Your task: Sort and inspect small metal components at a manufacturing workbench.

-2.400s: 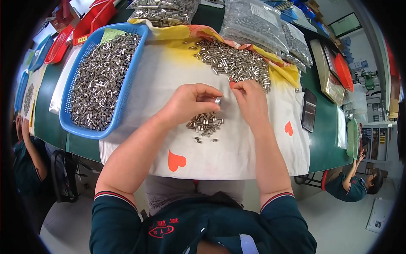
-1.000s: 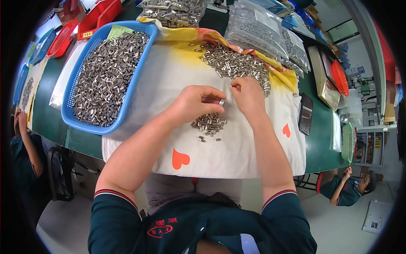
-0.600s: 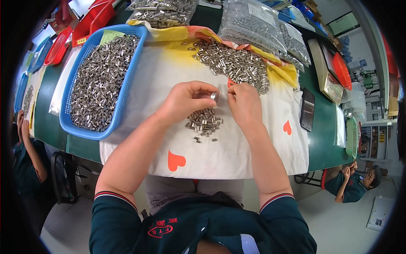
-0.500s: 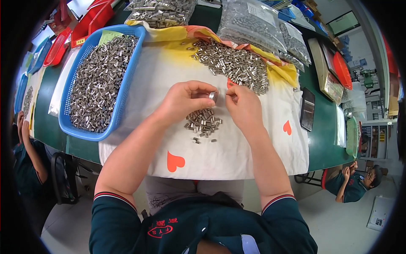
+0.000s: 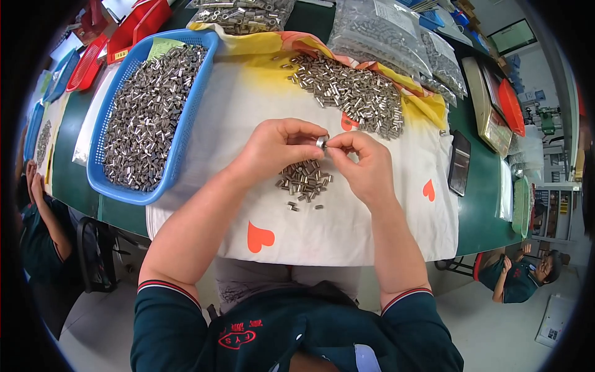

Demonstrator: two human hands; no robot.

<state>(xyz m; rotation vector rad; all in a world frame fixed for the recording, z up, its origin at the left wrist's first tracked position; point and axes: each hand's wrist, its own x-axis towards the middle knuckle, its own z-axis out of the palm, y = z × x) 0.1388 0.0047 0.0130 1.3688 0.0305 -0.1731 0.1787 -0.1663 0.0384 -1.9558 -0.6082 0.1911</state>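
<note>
My left hand [image 5: 269,152] pinches a small shiny metal ring [image 5: 321,142] between thumb and fingertips, above the white cloth [image 5: 217,124]. My right hand [image 5: 365,162] meets it from the right, its thumb and forefinger closed at the ring's opening. Whatever those fingertips grip is too small and covered to name. Just below the hands lies a small heap of short metal cylinders [image 5: 304,178], with a few loose ones at its near side. Farther back, a larger heap of metal cylinders [image 5: 353,93] spreads over the cloth.
At the left stands a blue plastic basket [image 5: 188,124] full of similar cylinders. Clear bags of metal parts [image 5: 378,37] line the back. A dark flat case [image 5: 459,163] lies on the green table [image 5: 477,204] at right. Other people sit at both sides.
My right hand has moved in to the left, from just apart to touching the ring. The view has shifted slightly; the heaps look the same.
</note>
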